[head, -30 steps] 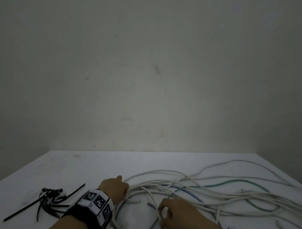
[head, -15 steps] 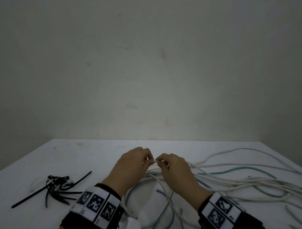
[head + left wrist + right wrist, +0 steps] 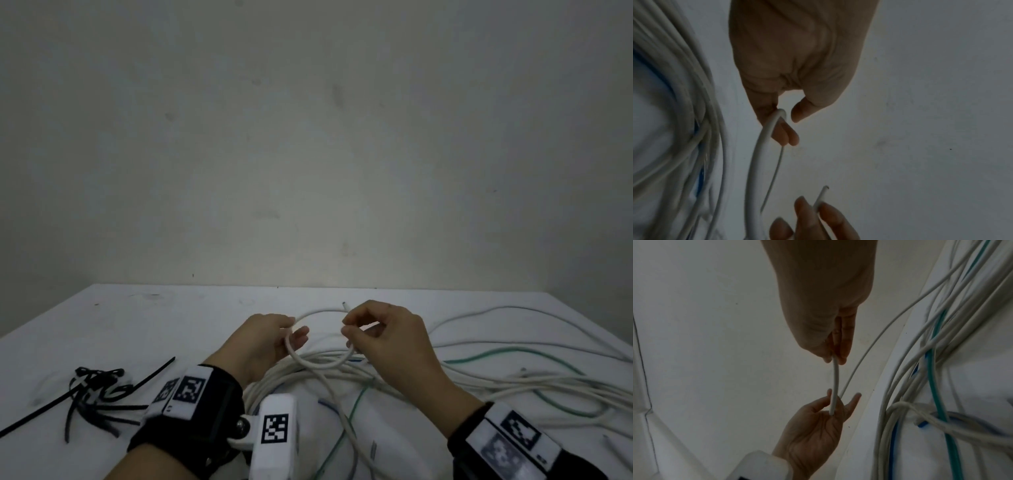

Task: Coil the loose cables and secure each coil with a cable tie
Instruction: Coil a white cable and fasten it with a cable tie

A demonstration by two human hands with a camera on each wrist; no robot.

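Observation:
A white cable (image 3: 322, 365) is bent into a small loop held up between my two hands, above a heap of loose white cables (image 3: 496, 382). My left hand (image 3: 296, 329) holds the loop's left side between thumb and fingers; the left wrist view shows the white cable (image 3: 760, 154) hooked over those fingers (image 3: 791, 138). My right hand (image 3: 346, 325) pinches the loop's right side close to the cut cable end (image 3: 343, 305). In the right wrist view, my right hand (image 3: 835, 360) pinches the white cable (image 3: 835, 382). Black cable ties (image 3: 99, 383) lie in a bundle at the left.
A green cable (image 3: 513, 353) and a blue cable (image 3: 329, 406) run through the heap on the white table (image 3: 171, 325). The heap spreads to the table's right edge. A bare wall stands right behind the table.
Both hands lifted a white cable from the heap, met above the table, then drew apart. The cable between them now forms a round loop.

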